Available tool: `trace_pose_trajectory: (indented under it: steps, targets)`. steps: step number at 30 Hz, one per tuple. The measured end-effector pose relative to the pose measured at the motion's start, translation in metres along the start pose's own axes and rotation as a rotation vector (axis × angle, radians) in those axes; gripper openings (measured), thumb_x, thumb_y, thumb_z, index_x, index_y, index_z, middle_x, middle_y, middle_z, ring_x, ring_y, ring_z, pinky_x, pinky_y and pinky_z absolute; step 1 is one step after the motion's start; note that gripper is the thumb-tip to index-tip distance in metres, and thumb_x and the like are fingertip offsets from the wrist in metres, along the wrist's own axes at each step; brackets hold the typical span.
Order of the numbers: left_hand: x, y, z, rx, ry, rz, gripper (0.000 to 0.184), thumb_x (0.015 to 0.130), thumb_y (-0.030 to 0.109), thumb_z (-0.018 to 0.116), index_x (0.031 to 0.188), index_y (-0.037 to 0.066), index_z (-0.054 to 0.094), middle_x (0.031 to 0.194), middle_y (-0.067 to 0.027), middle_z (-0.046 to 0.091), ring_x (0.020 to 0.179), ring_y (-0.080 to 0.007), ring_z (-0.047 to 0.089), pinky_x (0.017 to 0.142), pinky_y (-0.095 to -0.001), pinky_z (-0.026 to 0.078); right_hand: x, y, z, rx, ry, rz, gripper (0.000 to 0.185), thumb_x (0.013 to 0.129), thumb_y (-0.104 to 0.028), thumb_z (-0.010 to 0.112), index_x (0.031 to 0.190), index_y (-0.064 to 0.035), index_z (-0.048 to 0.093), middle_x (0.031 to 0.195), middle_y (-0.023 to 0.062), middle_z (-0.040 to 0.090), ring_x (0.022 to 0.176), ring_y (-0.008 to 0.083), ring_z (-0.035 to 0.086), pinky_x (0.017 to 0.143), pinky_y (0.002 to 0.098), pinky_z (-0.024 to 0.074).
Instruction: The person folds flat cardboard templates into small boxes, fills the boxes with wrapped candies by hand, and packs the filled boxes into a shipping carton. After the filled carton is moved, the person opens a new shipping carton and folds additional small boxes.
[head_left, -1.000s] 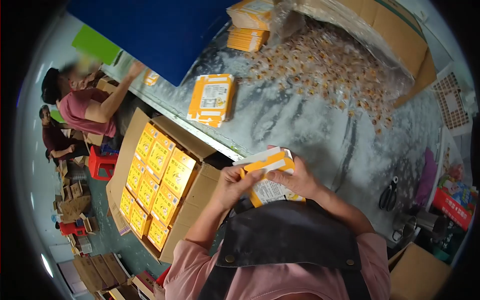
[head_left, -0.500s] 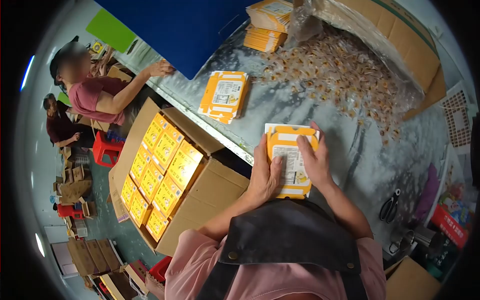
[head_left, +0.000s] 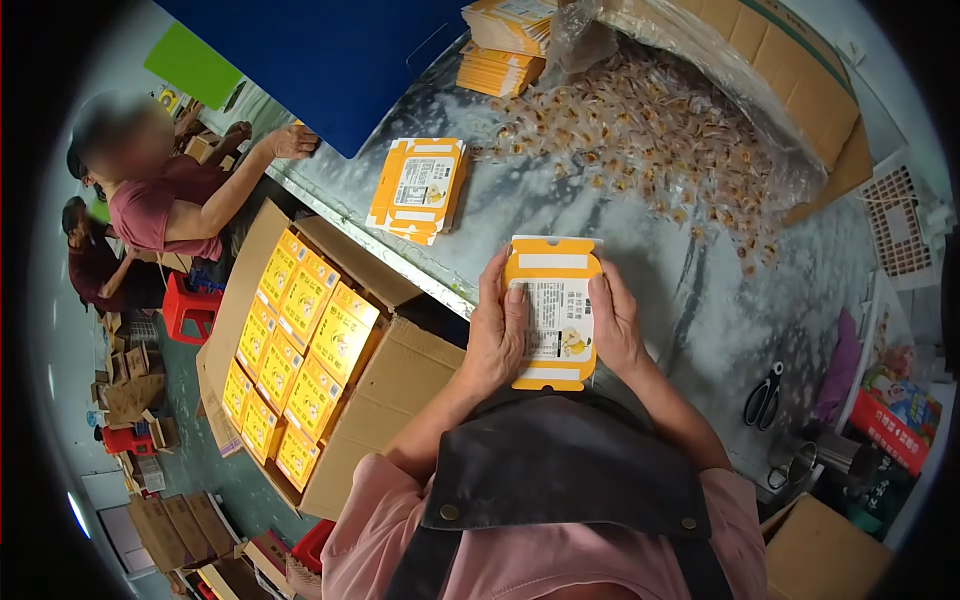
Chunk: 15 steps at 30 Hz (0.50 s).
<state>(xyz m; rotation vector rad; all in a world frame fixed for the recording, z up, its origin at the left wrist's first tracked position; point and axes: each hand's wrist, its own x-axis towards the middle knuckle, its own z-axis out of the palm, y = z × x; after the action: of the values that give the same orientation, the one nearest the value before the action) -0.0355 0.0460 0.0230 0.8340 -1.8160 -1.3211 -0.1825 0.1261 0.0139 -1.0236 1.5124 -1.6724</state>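
Gripped (thumbs on top) between both hands (head_left: 556, 325): carton (head_left: 556, 305).

Carton bundle (head_left: 556, 290): flat, yellow and white; white panel with dark text and a yellow picture faces up; white strips cross both ends; long sides point away from the wearer; located right of the open cardboard box (head_left: 392, 408), apart from it

Carton in hands (head_left: 555, 315): yellow-orange border, white panel, black print, yellow fruit picture. Boxes left of hands (head_left: 300, 345): bright yellow, dark lettering. Board beyond hands (head_left: 310, 60): solid blue. Sleeves behind hands: pink. Scissors right of hands (head_left: 764, 398): black handles. Cloth near scissors (head_left: 838, 368): purple.
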Motion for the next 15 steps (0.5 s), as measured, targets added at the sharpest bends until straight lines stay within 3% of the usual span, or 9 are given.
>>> trace_pose_trajectory:
  steps: [2,5,7,9,11,15]
  targets:
    - [0.002,0.004,-0.003,-0.015,-0.025,-0.065,0.044,0.104,0.023,0.039,0.142,0.002,0.030,0.114,-0.0178,0.060,0.101,-0.0192,0.057,0.089,-0.0305,0.045,-0.001,0.003,-0.008,-0.091,-0.078,0.004,0.023,0.104,-0.021,0.040,0.104,-0.0011,0.052,0.084,0.0037,0.057,0.076,0.0081,0.049,0.067,0.0253,0.0425]
    - [0.002,0.008,-0.004,-0.001,-0.012,-0.086,0.039,0.105,0.025,0.039,0.135,0.001,0.036,0.107,-0.0154,0.060,0.094,-0.0163,0.056,0.084,-0.0289,0.046,0.001,-0.011,0.000,-0.109,-0.003,-0.096,0.024,0.103,-0.018,0.044,0.086,-0.0015,0.047,0.067,0.0032,0.047,0.061,0.0090,0.041,0.054,0.0284,0.0358]
    - [0.001,0.009,-0.002,0.013,0.035,-0.022,0.033,0.105,0.026,0.040,0.124,0.000,0.044,0.095,-0.0116,0.061,0.086,-0.0133,0.054,0.078,-0.0277,0.046,0.005,-0.013,-0.002,-0.161,-0.010,-0.139,0.024,0.102,-0.017,0.045,0.085,-0.0003,0.048,0.065,0.0058,0.047,0.059,0.0111,0.042,0.054,0.0298,0.0363]
    - [0.002,0.015,-0.007,0.014,0.045,-0.145,0.029,0.105,0.027,0.040,0.112,0.000,0.048,0.085,-0.0078,0.058,0.078,-0.0106,0.051,0.071,-0.0270,0.045,0.012,-0.018,-0.001,-0.202,-0.003,-0.202,0.025,0.101,-0.015,0.047,0.082,0.0019,0.048,0.061,0.0081,0.046,0.054,0.0151,0.043,0.052,0.0320,0.0374]
    - [0.010,0.021,-0.008,-0.002,0.097,-0.216,0.031,0.105,0.028,0.041,0.095,0.001,0.051,0.070,-0.0024,0.051,0.068,-0.0069,0.044,0.062,-0.0265,0.042,0.019,-0.011,0.000,-0.223,-0.037,-0.192,0.020,0.100,-0.014,0.047,0.091,0.0020,0.053,0.070,0.0095,0.052,0.057,0.0160,0.046,0.055,0.0317,0.0398]
    - [0.016,0.007,-0.013,-0.012,0.104,-0.145,0.025,0.105,0.024,0.040,0.106,0.001,0.049,0.079,-0.0069,0.056,0.072,-0.0103,0.050,0.066,-0.0275,0.044,0.024,-0.025,0.008,-0.222,0.063,-0.242,0.022,0.098,-0.012,0.051,0.114,0.0004,0.059,0.104,0.0163,0.058,0.067,0.0186,0.054,0.064,0.0314,0.0465]
